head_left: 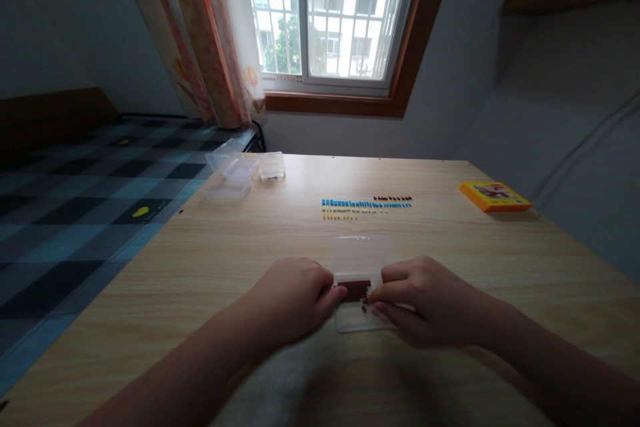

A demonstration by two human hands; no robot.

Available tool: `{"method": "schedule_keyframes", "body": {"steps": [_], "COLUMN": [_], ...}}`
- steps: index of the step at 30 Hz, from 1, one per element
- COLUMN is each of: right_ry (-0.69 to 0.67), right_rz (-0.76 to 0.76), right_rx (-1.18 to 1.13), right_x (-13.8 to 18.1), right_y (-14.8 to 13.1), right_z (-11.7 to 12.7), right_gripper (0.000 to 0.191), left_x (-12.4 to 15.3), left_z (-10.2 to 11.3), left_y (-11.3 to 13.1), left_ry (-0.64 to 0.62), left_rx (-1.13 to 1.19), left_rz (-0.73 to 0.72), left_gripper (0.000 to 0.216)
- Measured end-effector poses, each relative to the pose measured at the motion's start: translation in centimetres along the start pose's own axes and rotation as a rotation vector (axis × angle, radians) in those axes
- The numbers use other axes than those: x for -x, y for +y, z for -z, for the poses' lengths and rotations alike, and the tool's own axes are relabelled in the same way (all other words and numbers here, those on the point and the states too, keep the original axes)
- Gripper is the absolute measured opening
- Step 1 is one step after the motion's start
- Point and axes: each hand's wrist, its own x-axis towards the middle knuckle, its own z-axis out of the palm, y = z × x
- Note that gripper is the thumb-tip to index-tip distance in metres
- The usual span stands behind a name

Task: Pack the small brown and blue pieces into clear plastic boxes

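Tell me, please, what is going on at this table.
A person is working with both hands at an open clear plastic box that holds dark brown pieces. The left hand is at the box's left side, its thumb by the pieces; the right hand has its fingertips near their right end, though whether it grips one is unclear. Beyond the box lie rows of small blue, yellow and brown pieces, with an orange-yellow box off to the right.

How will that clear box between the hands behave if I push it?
The clear box looks like thin plastic, so it's probably light and easily slid. Its open lid might swing. The brown pieces inside look loose, so they may shift.
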Motion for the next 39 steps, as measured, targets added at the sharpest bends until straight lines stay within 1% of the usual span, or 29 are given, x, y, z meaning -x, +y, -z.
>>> {"method": "schedule_keyframes", "body": {"steps": [7,12,21,32,39], "right_ry": [0.001,0.01,-0.005,-0.001,0.014], "right_rz": [-0.008,-0.031,-0.084,-0.134,-0.082], "right_rx": [-0.01,-0.014,0.052,0.012,-0.022], "right_x": [-0.15,-0.16,-0.55,-0.83,-0.37], "right_y": [-0.21,-0.07,-0.62,-0.79,-0.35], "right_z": [0.13,-0.23,0.04,0.17,0.53], "right_gripper": [0.023,0.02,0.018,0.018,0.019], "left_x": [0.04,0.08,-0.08,-0.08,-0.07], "left_z": [-0.06,-0.09,-0.04,-0.03,0.12], "left_y": [-0.08,-0.1,-0.05,0.05,0.09], "left_ry": [0.026,0.037,0.025,0.035,0.027], "left_rx": [-0.007,-0.015,-0.033,-0.029,-0.036], "left_rz": [-0.009,-0.008,-0.018,-0.005,-0.011], "left_gripper": [0.042,0.041,0.044,0.044,0.043]}}
